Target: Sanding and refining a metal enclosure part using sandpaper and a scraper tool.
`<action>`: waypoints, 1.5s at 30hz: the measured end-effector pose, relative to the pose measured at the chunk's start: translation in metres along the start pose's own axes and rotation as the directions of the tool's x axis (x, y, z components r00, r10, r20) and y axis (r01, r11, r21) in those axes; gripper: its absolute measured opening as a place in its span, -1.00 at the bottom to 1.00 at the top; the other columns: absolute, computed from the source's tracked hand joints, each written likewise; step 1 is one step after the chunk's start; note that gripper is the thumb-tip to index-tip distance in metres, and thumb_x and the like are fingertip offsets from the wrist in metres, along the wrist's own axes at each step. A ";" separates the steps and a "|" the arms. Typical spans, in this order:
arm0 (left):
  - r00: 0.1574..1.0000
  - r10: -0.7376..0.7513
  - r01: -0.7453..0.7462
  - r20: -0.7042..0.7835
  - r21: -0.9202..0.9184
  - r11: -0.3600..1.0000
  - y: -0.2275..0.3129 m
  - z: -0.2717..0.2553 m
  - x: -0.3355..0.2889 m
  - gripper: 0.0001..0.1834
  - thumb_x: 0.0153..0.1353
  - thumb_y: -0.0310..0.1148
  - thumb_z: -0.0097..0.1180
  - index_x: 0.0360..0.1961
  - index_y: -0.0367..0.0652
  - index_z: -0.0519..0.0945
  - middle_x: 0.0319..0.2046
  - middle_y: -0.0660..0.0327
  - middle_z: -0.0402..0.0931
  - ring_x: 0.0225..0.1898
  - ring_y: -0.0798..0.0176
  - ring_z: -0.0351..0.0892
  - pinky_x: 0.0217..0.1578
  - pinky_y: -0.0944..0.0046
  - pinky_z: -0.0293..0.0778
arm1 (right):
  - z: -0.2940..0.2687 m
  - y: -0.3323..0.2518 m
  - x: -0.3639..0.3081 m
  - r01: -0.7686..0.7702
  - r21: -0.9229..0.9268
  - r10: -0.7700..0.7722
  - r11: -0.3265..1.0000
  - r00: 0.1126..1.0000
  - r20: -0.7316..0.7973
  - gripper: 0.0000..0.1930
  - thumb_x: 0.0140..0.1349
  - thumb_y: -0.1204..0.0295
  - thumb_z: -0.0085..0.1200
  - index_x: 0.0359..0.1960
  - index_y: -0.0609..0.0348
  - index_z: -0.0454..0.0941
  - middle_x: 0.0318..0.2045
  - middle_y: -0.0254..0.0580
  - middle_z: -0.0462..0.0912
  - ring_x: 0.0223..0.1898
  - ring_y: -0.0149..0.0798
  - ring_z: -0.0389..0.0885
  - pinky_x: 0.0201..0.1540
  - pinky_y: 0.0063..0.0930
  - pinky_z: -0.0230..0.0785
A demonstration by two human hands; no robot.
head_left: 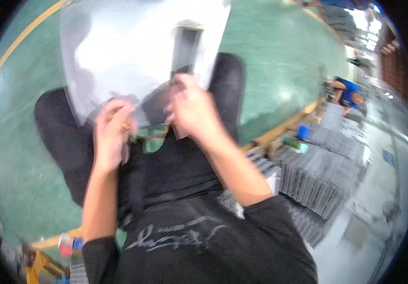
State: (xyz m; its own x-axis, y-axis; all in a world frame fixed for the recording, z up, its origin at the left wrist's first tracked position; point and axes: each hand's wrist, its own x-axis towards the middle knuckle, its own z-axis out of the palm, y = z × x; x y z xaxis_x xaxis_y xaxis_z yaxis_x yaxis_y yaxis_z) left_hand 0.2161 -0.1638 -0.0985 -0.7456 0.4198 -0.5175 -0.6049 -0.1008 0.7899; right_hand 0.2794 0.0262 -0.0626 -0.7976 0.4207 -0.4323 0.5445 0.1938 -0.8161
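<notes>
A large pale, shiny sheet-metal panel (114, 52) lies in front of me across my lap, with a dark rectangular cutout (185, 49) towards its right side. My left hand (112, 130) is at the panel's near edge, its fingers curled in. A small yellowish spot shows between those fingers, too blurred to name. Over the near right part of the panel, just below the cutout, is my right hand (192, 106), fingers bent and thumb side turned inward. Whatever it pinches is hidden by blur.
Stacks of grey flat panels (313, 177) stand on the right beyond a yellow-edged line. A blue container (303, 132) sits by them. Farther off, a person in blue (350, 92) bends over the stacks. Green floor (279, 61) surrounds me; a yellow frame (43, 270) is at lower left.
</notes>
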 end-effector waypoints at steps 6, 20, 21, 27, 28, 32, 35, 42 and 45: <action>1.000 0.031 -0.031 -0.001 -0.014 0.999 -0.016 -0.017 -0.006 -0.86 0.39 -0.25 0.05 -0.25 -0.07 0.49 -0.62 0.42 0.34 -0.64 0.54 0.30 -0.63 0.48 0.07 | 0.019 0.009 0.012 0.116 -0.170 -0.133 0.979 0.987 -0.093 -0.89 0.30 0.54 -0.18 -0.18 0.19 0.35 -0.59 0.14 0.54 -0.74 -0.01 0.54 -0.66 -0.12 0.38; 0.997 0.048 -0.047 0.067 -0.012 0.999 -0.018 -0.012 0.003 -0.89 0.41 -0.30 -0.01 -0.25 -0.07 0.48 -0.72 0.35 0.33 -0.78 0.55 0.16 -0.75 0.49 -0.10 | 0.007 0.013 0.009 0.113 0.121 -0.119 0.986 0.992 0.048 -0.76 0.20 0.64 -0.17 -0.09 0.44 0.34 -0.54 0.00 0.52 -0.66 -0.08 0.57 -0.64 -0.19 0.39; 0.998 0.040 -0.039 0.052 -0.013 0.999 -0.019 -0.015 0.004 -0.89 0.41 -0.31 0.00 -0.25 -0.08 0.48 -0.72 0.36 0.32 -0.77 0.55 0.18 -0.75 0.49 -0.09 | 0.008 0.010 0.005 0.119 0.121 -0.125 0.985 0.991 0.044 -0.76 0.20 0.64 -0.17 -0.09 0.44 0.34 -0.54 0.00 0.52 -0.66 -0.08 0.57 -0.64 -0.19 0.39; 0.997 0.035 -0.033 0.063 -0.026 0.999 -0.015 -0.014 0.001 -0.91 0.38 -0.34 0.01 -0.27 -0.09 0.47 -0.67 0.40 0.29 -0.69 0.51 0.30 -0.68 0.48 0.01 | 0.022 0.021 -0.017 0.184 -0.084 -0.188 0.979 0.982 -0.036 -0.55 0.30 0.58 -0.10 0.24 0.39 0.26 -0.16 0.22 0.60 -0.07 0.16 0.59 0.06 -0.13 0.43; 0.997 0.040 -0.038 0.067 -0.038 0.999 -0.016 -0.014 0.002 -0.90 0.38 -0.34 0.01 -0.27 -0.09 0.47 -0.66 0.39 0.30 -0.69 0.51 0.31 -0.67 0.48 0.02 | 0.027 0.032 -0.016 0.224 -0.117 -0.233 0.968 0.970 -0.070 -0.54 0.32 0.55 -0.09 0.25 0.41 0.27 -0.05 0.27 0.57 0.03 0.25 0.53 0.17 -0.13 0.36; 0.993 0.062 -0.057 0.099 -0.052 0.997 -0.022 -0.018 0.005 -0.90 0.39 -0.35 0.00 -0.26 -0.11 0.48 -0.66 0.38 0.31 -0.68 0.49 0.32 -0.66 0.47 0.07 | 0.024 0.024 -0.015 0.218 -0.154 -0.233 0.964 0.969 -0.086 -0.55 0.30 0.57 -0.10 0.23 0.43 0.30 -0.13 0.26 0.60 -0.12 0.13 0.63 -0.02 -0.14 0.48; 0.996 0.018 -0.018 0.085 -0.001 1.000 -0.008 -0.014 -0.002 -0.91 0.40 -0.36 0.00 -0.26 -0.12 0.48 -0.65 0.37 0.32 -0.67 0.49 0.35 -0.65 0.47 0.09 | 0.013 0.001 -0.009 -0.015 -0.042 0.018 0.999 0.997 0.076 -0.57 0.30 0.58 -0.13 0.20 0.47 0.31 -0.29 0.22 0.62 -0.39 0.03 0.68 -0.31 -0.16 0.53; 0.993 0.070 -0.068 0.092 -0.022 0.997 -0.019 -0.015 0.003 -0.89 0.40 -0.35 -0.01 -0.26 -0.15 0.47 -0.66 0.37 0.30 -0.70 0.47 0.32 -0.65 0.46 0.12 | 0.015 0.012 -0.003 0.011 0.085 -0.017 0.996 0.997 0.071 -0.65 0.30 0.58 -0.20 0.09 0.49 0.37 -0.56 0.03 0.54 -0.66 -0.10 0.56 -0.58 -0.21 0.42; 0.985 0.137 -0.132 0.103 -0.057 0.990 -0.024 -0.021 0.008 -0.89 0.41 -0.36 -0.02 -0.26 -0.16 0.47 -0.64 0.38 0.31 -0.69 0.47 0.33 -0.64 0.46 0.14 | 0.018 0.012 0.003 -0.030 0.156 0.016 0.987 0.996 0.091 -0.66 0.29 0.59 -0.19 0.07 0.49 0.39 -0.60 -0.02 0.53 -0.67 -0.13 0.55 -0.59 -0.24 0.41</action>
State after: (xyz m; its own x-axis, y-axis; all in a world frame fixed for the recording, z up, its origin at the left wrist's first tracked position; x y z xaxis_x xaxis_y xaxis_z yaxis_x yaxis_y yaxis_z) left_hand 0.2191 -0.1766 -0.1288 -0.7888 0.4927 -0.3675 -0.5163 -0.2066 0.8311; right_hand 0.2792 0.0137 -0.0808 -0.8089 0.3417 -0.4784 0.5213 0.0405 -0.8524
